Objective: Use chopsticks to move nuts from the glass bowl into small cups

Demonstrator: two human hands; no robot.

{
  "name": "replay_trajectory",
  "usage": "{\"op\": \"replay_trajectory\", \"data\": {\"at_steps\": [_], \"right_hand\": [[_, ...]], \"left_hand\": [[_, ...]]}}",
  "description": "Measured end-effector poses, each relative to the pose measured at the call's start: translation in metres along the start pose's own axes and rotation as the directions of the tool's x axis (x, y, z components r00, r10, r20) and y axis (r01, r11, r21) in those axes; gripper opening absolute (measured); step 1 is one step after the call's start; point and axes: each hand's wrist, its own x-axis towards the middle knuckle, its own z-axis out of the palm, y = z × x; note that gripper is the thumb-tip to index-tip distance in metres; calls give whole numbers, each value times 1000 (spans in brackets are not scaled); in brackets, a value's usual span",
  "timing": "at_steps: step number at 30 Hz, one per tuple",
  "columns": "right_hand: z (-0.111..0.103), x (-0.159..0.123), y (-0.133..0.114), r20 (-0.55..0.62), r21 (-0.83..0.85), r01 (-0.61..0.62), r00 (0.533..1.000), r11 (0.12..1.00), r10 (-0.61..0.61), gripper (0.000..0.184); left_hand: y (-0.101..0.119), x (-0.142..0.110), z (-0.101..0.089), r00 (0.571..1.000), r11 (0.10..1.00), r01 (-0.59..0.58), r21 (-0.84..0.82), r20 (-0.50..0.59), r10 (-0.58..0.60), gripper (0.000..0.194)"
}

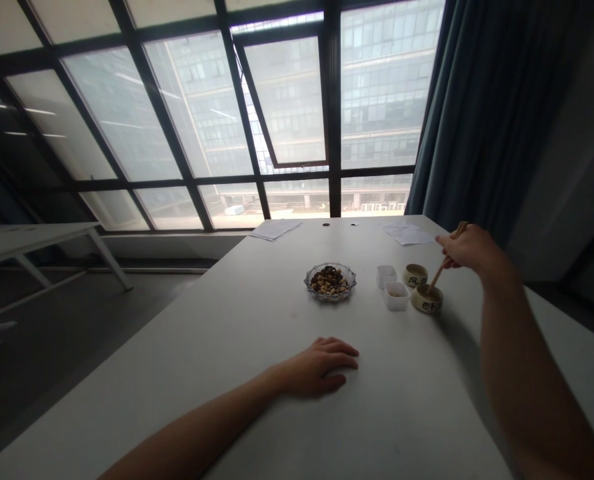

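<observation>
Thin wooden chopsticks (438, 275), pale and straight, angle down from the pinching fingers of the right hand (469, 250), their tips hidden inside a small lettered ceramic bowl (426, 299) whose contents are hard to make out. The left hand (319, 368) rests on the white table (217, 373), fingers lightly spread.
</observation>
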Motion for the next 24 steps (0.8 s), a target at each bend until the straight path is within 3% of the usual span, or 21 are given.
{"op": "replay_trajectory", "data": {"at_steps": [7, 10, 12, 14, 17, 24], "right_hand": [[-3, -11, -4, -77, 39, 96, 993, 995, -93, 27], [-3, -27, -18, -110, 84, 249, 965, 965, -240, 31], [4, -39, -29, -83, 173, 389, 921, 905, -380, 35], [17, -48, -38, -32, 277, 480, 870, 832, -491, 42], [46, -58, -45, 80, 377, 517, 808, 768, -583, 52], [114, -65, -35, 289, 411, 538, 689, 736, -665, 56]], "left_hand": [[0, 1, -1, 1000, 1000, 0, -1, 4, 0, 38], [1, 1, -1, 1000, 1000, 4, -3, 4, -4, 38], [1, 1, -1, 1000, 1000, 1, -4, 3, -1, 38], [1, 1, -1, 1000, 1000, -2, -6, -4, 2, 37], [0, 0, 0, 1000, 1000, -6, -4, -17, 6, 37], [0, 1, 0, 1000, 1000, -9, -2, -11, 9, 37]]}}
